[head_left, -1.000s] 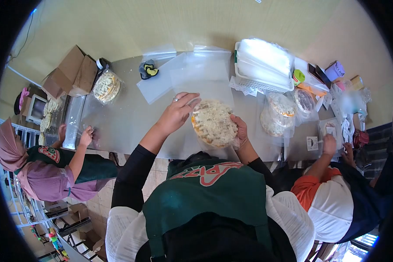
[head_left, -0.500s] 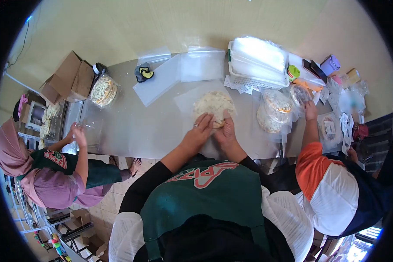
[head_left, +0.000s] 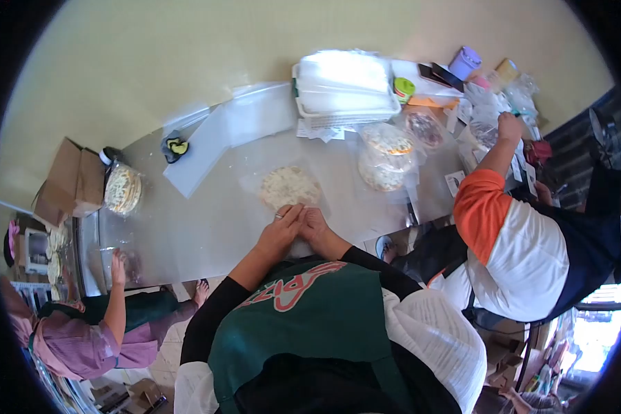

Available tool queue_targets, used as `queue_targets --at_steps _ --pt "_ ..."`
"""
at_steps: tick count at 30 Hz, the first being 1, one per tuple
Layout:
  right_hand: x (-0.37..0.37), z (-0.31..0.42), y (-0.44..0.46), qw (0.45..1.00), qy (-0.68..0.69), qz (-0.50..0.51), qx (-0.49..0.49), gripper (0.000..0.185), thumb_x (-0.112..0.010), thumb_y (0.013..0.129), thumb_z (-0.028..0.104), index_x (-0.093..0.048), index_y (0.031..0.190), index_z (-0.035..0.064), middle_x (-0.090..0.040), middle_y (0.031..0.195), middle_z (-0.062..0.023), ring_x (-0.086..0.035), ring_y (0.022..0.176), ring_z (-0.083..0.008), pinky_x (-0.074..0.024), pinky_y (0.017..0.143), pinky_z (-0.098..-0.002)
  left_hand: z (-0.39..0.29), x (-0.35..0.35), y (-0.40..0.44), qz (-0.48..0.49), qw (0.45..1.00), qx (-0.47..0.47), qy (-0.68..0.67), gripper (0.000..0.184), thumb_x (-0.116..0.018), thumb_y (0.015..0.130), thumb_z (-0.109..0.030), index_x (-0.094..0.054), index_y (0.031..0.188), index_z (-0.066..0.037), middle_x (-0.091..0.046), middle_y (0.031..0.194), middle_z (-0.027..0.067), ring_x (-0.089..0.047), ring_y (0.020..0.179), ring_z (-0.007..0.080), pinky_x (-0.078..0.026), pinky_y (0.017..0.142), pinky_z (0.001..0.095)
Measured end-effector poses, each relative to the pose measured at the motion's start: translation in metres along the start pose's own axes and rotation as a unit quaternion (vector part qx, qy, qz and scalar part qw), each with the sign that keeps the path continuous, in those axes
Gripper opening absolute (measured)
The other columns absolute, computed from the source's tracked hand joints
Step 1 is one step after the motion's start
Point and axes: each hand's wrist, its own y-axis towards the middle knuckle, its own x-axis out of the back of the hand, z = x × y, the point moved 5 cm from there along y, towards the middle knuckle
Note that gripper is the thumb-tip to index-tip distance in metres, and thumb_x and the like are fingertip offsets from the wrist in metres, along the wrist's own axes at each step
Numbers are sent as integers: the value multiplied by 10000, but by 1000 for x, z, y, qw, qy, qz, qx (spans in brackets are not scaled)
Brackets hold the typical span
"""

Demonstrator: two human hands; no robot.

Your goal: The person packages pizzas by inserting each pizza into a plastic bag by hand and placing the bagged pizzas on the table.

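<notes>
A round pizza (head_left: 290, 188) with pale shredded topping lies flat in a clear plastic bag (head_left: 250, 181) on the metal table. My left hand (head_left: 281, 226) and my right hand (head_left: 313, 223) meet at the bag's near edge, just below the pizza. Both hands are closed, with fingers bent together around the bag's edge; the fingertips are partly hidden. A ring shows on my left hand.
Bagged pizzas are stacked at the right (head_left: 385, 162) and left (head_left: 123, 190). A white basket (head_left: 348, 103) of clear bags stands at the back, plastic sheets (head_left: 199, 155) beside it. A cardboard box (head_left: 83, 176) sits far left. Co-workers stand on both sides.
My view has swung right. My hands have drawn back from on top of the pizza to its near edge and come together. The right co-worker's hand has moved toward the bags at the far right.
</notes>
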Motion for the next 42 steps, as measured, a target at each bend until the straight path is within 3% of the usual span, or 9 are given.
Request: queue_targets --at_steps 5,18,24,27,30,32,38,40,42 --pt "-77 27 -46 998 -29 8 59 319 -480 896 183 -480 1156 -1 -573 1079 -142 -584 971 -251 -511 826 -382 -22 11 20 10 999 -24 -34 545 -531 648 39 -477 1190 46 -477 1223 158 -481 1084 335 -463 872 365" --pt "-38 148 -1 964 -171 -161 128 389 -427 835 44 -431 1222 9 -533 1148 -160 -569 1001 -330 -500 799 -485 -1 7 8 5 998 32 -50 510 -536 667 15 -496 1175 25 -482 1233 175 -445 1136 356 -389 962 395" --pt "-62 178 -67 707 -414 -419 391 360 -463 853 70 -431 1201 -15 -556 1035 -129 -578 898 -238 -472 791 -356 36 41 -75 30 973 212 -84 479 -590 716 -47 -500 1184 1 -566 1115 192 -527 1048 348 -429 897 407" --pt "-144 174 -91 514 -520 -334 595 254 -477 809 -3 -484 1063 -7 -535 993 -118 -523 945 -214 -438 785 -305 55 67 -136 -13 948 316 -44 461 -618 728 -54 -515 1174 2 -579 1100 201 -544 1018 355 -438 879 403" --pt "-185 169 -34 548 -614 -129 553 266 -458 803 -36 -496 1062 12 -536 994 -116 -533 922 -228 -437 795 -317 61 93 -180 -55 911 409 -16 461 -633 723 -42 -523 1168 6 -577 1107 208 -546 1015 360 -438 877 396" --pt "-194 157 31 513 -720 -116 452 275 -495 785 -19 -496 1060 4 -545 998 -130 -554 919 -271 -441 813 -353 57 108 -204 -78 879 471 -14 461 -636 721 -33 -525 1167 9 -578 1107 210 -547 1018 362 -439 877 394" --pt "-148 92 203 191 -938 8 289 414 -481 797 98 -474 1204 17 -457 1268 -161 -432 1181 -353 -388 930 -453 31 102 -238 -126 852 508 0 432 -633 734 -34 -536 1151 25 -578 1105 222 -557 1024 358 -451 872 385" --pt "-134 86 220 119 -976 -20 182 442 -441 825 124 -443 1257 27 -338 1381 -141 -332 1267 -350 -325 982 -478 19 96 -241 -88 823 560 -32 445 -649 735 -59 -536 1155 31 -574 1118 227 -552 1046 355 -450 886 379" --pt "-116 87 235 78 -982 -21 173 301 -452 831 120 -571 1094 36 -453 1276 -141 -414 1202 -340 -359 949 -458 7 92 -241 -95 808 578 -68 459 -662 730 -77 -538 1159 29 -574 1123 227 -553 1053 349 -451 892 375"
